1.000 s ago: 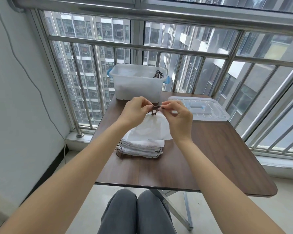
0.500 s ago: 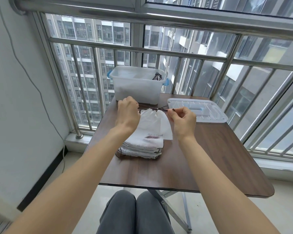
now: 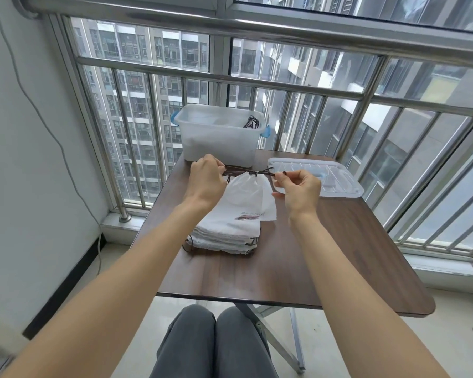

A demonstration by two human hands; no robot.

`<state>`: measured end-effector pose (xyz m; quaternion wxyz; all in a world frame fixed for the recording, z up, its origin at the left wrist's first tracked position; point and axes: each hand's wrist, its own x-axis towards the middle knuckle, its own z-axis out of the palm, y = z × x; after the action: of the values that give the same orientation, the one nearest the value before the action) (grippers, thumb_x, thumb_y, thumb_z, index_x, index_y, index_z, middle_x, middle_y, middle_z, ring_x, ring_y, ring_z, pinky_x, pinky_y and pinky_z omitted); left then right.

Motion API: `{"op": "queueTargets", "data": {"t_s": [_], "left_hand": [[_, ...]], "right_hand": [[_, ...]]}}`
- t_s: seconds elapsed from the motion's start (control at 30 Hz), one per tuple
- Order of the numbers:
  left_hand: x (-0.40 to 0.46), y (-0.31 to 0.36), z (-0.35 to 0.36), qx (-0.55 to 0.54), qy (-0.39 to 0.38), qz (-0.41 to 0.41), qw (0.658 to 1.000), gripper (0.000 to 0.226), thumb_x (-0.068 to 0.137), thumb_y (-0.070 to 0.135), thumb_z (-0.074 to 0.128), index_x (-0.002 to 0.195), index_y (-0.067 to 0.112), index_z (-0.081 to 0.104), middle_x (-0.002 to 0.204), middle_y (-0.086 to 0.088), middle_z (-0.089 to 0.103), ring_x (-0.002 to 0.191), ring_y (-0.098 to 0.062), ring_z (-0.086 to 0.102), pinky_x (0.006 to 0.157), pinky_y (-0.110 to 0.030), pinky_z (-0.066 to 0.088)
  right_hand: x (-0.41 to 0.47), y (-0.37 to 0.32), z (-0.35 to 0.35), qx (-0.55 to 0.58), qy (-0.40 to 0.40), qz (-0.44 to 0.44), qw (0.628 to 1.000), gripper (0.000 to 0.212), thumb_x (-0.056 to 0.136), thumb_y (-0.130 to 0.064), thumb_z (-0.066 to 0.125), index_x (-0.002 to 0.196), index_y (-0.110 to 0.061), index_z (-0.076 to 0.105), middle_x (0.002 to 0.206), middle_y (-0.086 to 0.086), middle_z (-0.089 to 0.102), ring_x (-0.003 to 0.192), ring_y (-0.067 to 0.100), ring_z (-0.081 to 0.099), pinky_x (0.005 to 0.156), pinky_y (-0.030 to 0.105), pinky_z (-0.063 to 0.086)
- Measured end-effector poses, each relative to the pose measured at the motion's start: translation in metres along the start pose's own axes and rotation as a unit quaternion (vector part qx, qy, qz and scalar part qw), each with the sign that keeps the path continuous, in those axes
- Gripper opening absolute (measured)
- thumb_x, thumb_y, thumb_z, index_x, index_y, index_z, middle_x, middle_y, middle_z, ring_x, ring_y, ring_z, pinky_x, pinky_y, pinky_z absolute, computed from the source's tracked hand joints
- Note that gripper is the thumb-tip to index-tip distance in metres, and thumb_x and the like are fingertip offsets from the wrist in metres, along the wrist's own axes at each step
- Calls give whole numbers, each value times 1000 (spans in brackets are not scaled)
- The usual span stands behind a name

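A white drawstring bag hangs between my hands above a stack of folded white bags on the brown table. Its mouth is gathered tight at the top. My left hand pinches the dark brown drawstring on the left side. My right hand pinches the cord's other end on the right. The cord runs taut between them.
A translucent plastic bin with blue handles stands at the table's far edge, dark cords showing inside. Its clear lid lies flat to the right. Metal window bars run behind the table; a white wall is to the left. My knees sit under the table's near edge.
My hands have moved apart, left hand leftward and right hand rightward, pulling the drawstring out taut and cinching the bag's mouth closed.
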<state>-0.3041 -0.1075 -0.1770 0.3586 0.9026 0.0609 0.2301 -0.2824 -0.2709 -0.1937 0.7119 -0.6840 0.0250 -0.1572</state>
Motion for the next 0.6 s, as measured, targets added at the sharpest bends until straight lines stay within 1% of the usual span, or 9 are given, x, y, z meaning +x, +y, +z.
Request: {"op": "queueTargets", "data": {"t_s": [0.1, 0.2, 0.27, 0.33, 0.4, 0.47, 0.5, 0.53, 0.6], "left_hand": [[0, -5, -3, -31, -40, 4, 999, 22, 98, 14, 44, 109, 0, 57, 105, -8, 60, 102, -21, 51, 67, -14, 26], [-5, -13, 2, -79, -104, -5, 991, 25, 97, 28, 49, 108, 7, 56, 97, 1, 60, 99, -18, 56, 75, -22, 36], [-11, -14, 6, -105, -158, -23, 982, 44, 86, 46, 60, 114, 13, 51, 104, 3, 61, 102, -16, 57, 83, -26, 42], [-16, -12, 11, -82, -205, -11, 975, 68, 75, 49, 72, 125, 14, 43, 110, 7, 53, 103, -10, 51, 84, -22, 38], [-15, -12, 15, -53, -188, 18, 981, 66, 73, 36, 77, 124, 9, 45, 104, 5, 51, 96, -11, 49, 75, -15, 33], [-12, -9, 14, -39, -143, 39, 988, 45, 76, 26, 77, 108, 4, 55, 91, -1, 56, 82, -16, 49, 59, -19, 29], [-9, -8, 15, -31, -124, 53, 990, 38, 76, 25, 76, 100, 3, 58, 85, -4, 58, 78, -19, 49, 57, -22, 28], [-7, -6, 16, -22, -109, 69, 991, 34, 76, 25, 76, 96, 2, 61, 84, -6, 60, 78, -22, 50, 59, -24, 30], [-5, 1, 19, -14, -88, 106, 990, 30, 77, 22, 75, 97, 4, 62, 90, -7, 63, 84, -25, 54, 68, -28, 35]], "right_hand": [[2, -4, -3, 0, -21, 6, 1000, 19, 85, -5, 64, 72, -11, 53, 70, 4, 61, 59, 10, 62, 47, 16, 49], [4, -8, -1, -4, -38, 5, 999, 21, 85, -4, 64, 71, -13, 51, 69, 4, 61, 54, 8, 62, 53, 18, 52], [4, -9, 4, 3, -44, 7, 999, 21, 85, -4, 63, 72, -13, 50, 68, 4, 61, 53, 7, 62, 56, 21, 54], [3, -11, 8, 11, -41, 10, 999, 21, 86, -4, 63, 72, -13, 50, 68, 5, 61, 53, 7, 63, 56, 20, 54], [3, -12, 9, 6, -29, 13, 999, 19, 87, -6, 61, 74, -13, 49, 71, 5, 61, 56, 9, 62, 55, 19, 53], [2, -15, 8, -35, -22, 38, 998, 14, 90, -18, 59, 83, -11, 50, 83, 9, 61, 59, 11, 59, 53, 21, 51], [2, -17, 8, -66, -31, 68, 995, 21, 91, -29, 58, 92, -10, 50, 91, 10, 59, 61, 12, 58, 52, 22, 51], [1, -19, 8, -98, -55, 108, 988, 37, 90, -42, 55, 104, -8, 49, 99, 11, 57, 65, 13, 58, 52, 24, 51], [-3, -27, 10, -143, -127, 188, 963, 63, 84, -62, 50, 121, -11, 45, 112, 12, 54, 78, 20, 62, 57, 28, 54]]}}
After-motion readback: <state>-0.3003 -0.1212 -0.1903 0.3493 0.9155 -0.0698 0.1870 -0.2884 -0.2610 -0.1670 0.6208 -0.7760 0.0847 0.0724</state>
